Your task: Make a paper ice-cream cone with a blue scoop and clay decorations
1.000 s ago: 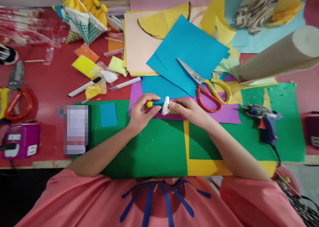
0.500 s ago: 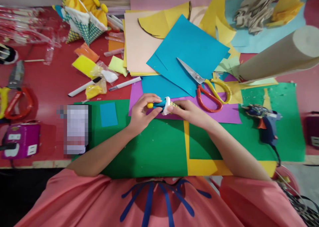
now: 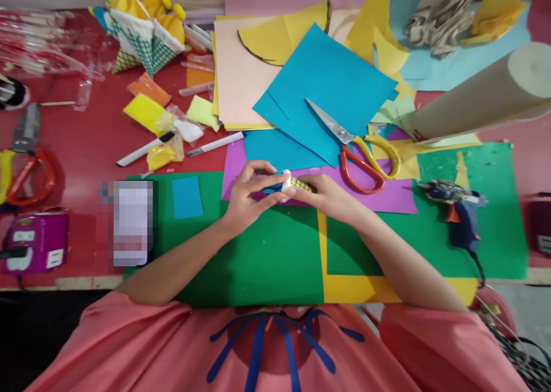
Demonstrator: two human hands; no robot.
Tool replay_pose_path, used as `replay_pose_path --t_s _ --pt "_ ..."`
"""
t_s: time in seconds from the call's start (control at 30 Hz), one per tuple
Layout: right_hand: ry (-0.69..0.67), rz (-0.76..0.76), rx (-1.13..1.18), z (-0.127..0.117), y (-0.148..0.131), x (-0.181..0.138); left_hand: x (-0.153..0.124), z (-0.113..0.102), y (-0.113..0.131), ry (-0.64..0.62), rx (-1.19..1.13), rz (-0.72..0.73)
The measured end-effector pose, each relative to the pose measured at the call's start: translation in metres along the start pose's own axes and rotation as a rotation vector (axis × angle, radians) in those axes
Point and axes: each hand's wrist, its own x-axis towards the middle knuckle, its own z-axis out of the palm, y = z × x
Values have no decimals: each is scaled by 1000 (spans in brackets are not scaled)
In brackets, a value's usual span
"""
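Observation:
Between my two hands is a small cone-shaped craft piece, with a yellow checked part, a white band and a blue part. My left hand is closed round the blue end, its thumb and fingers reaching the white band and hiding much of the blue. Around the yellow checked end, my right hand is shut, its thumb against the band. Under the hands lie a purple sheet and a green sheet.
Scissors with red and yellow handles lie right of the hands. A glue gun rests farther right, near a paper roll. Markers, clay packets and a phone-like blurred object are on the left.
My left fingers have closed farther over the blue part and now press at the white band. The yellow ball at its tip is now hidden. My right hand keeps its hold.

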Motion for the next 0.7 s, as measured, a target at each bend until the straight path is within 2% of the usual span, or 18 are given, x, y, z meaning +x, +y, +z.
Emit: replay_pose_path --t_s 0.7 --pt "-25 -23 17 -1 -4 0 -2 0 -2 13 5 -14"
